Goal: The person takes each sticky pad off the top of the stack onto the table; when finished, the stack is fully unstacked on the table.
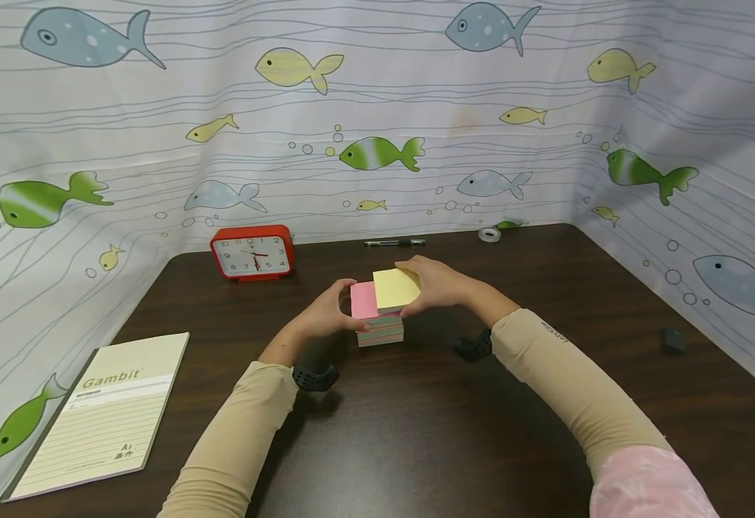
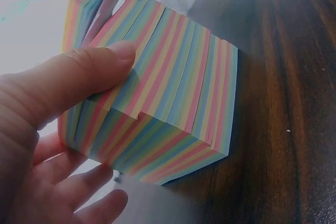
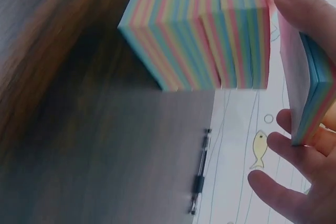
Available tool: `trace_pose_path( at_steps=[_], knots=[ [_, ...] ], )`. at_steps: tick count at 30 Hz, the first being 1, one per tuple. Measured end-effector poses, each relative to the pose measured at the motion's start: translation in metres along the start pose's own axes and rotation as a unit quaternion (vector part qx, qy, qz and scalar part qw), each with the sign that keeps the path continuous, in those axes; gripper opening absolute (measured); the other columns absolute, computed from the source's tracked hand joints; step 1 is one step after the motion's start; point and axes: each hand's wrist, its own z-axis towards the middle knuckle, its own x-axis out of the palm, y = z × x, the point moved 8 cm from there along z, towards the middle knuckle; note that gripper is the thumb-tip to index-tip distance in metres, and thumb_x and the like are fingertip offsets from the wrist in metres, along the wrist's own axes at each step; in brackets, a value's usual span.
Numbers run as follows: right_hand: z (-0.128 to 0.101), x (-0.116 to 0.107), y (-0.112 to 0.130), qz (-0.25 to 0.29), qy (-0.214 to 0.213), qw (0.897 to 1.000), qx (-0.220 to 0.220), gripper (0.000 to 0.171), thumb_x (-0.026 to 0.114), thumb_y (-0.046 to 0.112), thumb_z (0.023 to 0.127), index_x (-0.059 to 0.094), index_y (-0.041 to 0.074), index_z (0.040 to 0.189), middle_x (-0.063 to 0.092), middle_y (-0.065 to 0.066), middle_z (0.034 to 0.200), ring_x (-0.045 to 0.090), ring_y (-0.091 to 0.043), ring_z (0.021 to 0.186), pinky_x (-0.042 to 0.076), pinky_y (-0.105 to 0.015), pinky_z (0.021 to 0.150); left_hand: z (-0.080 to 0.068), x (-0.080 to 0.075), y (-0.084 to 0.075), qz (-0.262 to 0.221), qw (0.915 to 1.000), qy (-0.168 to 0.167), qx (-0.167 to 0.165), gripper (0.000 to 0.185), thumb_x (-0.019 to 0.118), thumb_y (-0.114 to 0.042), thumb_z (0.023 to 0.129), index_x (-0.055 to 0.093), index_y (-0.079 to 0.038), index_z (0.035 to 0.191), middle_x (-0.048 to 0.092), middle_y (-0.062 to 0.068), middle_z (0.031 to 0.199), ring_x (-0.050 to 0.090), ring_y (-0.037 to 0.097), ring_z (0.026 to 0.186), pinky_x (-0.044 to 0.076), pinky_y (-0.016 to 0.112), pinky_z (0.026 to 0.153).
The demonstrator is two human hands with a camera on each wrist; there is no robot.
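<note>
Fish-patterned cloth (image 1: 416,108) is hung behind the counter's (image 1: 377,432) far edge. One yellow-topped pad (image 1: 395,289) is pinched by right fingers (image 3: 299,156), a striped stack (image 1: 380,332) gripped by left fingers (image 2: 86,182).

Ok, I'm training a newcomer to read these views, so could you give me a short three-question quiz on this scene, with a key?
1. Which item does the right grip hold?
a) a pen
b) a yellow-topped paper pad
c) a roll of tape

2. True or false: the red clock stands upright on the table.

3. Fill in the missing word: in the head view, the striped paper stack held by the left grip has a ____ top.

Key: 1. b; 2. true; 3. pink
</note>
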Motion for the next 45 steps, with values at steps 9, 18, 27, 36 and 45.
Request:
trace_pose_path(
  at_steps=[9, 18, 27, 36, 45],
  knots=[
    [-0.018, -0.011, -0.019, 0.001, -0.012, 1.000, 0.009, 0.093, 0.076, 0.039, 0.061, 0.032, 0.001, 0.133, 0.042, -0.013, 0.119, 0.043, -0.021, 0.088, 0.038, -0.034, 0.070, -0.001, -0.001, 0.000, -0.003, 1.0000, -0.001, -0.007, 0.091, 0.079, -0.022, 0.061, 0.024, -0.006, 0.132, 0.030, 0.012, 0.133, 0.030, 0.028, 0.121, 0.028, 0.044, 0.094],
    [-0.029, -0.009, -0.042, -0.009, -0.013, 0.999, 0.028, 0.091, 0.077, 0.035, 0.060, 0.034, -0.003, 0.131, 0.044, -0.015, 0.115, 0.043, -0.023, 0.086, 0.037, -0.033, 0.068, -0.001, 0.000, 0.002, -0.011, 0.9999, 0.005, -0.007, 0.093, 0.079, -0.022, 0.061, 0.022, -0.006, 0.132, 0.028, 0.012, 0.135, 0.028, 0.028, 0.123, 0.027, 0.044, 0.095],
    [-0.037, 0.008, -0.064, -0.031, 0.022, 0.998, 0.045, 0.089, 0.076, 0.035, 0.062, 0.035, -0.006, 0.129, 0.044, -0.018, 0.116, 0.044, -0.022, 0.084, 0.037, -0.034, 0.071, -0.001, 0.000, 0.002, -0.017, 0.9998, 0.010, -0.010, 0.093, 0.079, -0.023, 0.061, 0.021, -0.007, 0.133, 0.027, 0.012, 0.136, 0.027, 0.028, 0.123, 0.027, 0.044, 0.095],
    [-0.038, 0.022, -0.079, -0.013, 0.043, 0.998, 0.034, 0.097, 0.074, 0.049, 0.058, 0.037, -0.007, 0.126, 0.045, -0.018, 0.110, 0.045, -0.024, 0.086, 0.038, -0.038, 0.076, 0.000, 0.001, 0.003, -0.018, 0.9997, 0.017, -0.009, 0.093, 0.079, -0.023, 0.062, 0.020, -0.007, 0.133, 0.026, 0.013, 0.136, 0.026, 0.028, 0.124, 0.026, 0.044, 0.096],
    [-0.030, 0.018, -0.074, -0.016, 0.055, 0.996, 0.067, 0.101, 0.077, 0.037, 0.062, 0.020, -0.004, 0.135, 0.035, -0.023, 0.125, 0.038, -0.036, 0.112, 0.033, -0.046, 0.089, -0.002, 0.001, 0.002, -0.019, 0.9996, 0.016, -0.014, 0.093, 0.079, -0.021, 0.063, 0.020, -0.007, 0.133, 0.025, 0.013, 0.136, 0.026, 0.028, 0.124, 0.025, 0.043, 0.096]
  ],
)
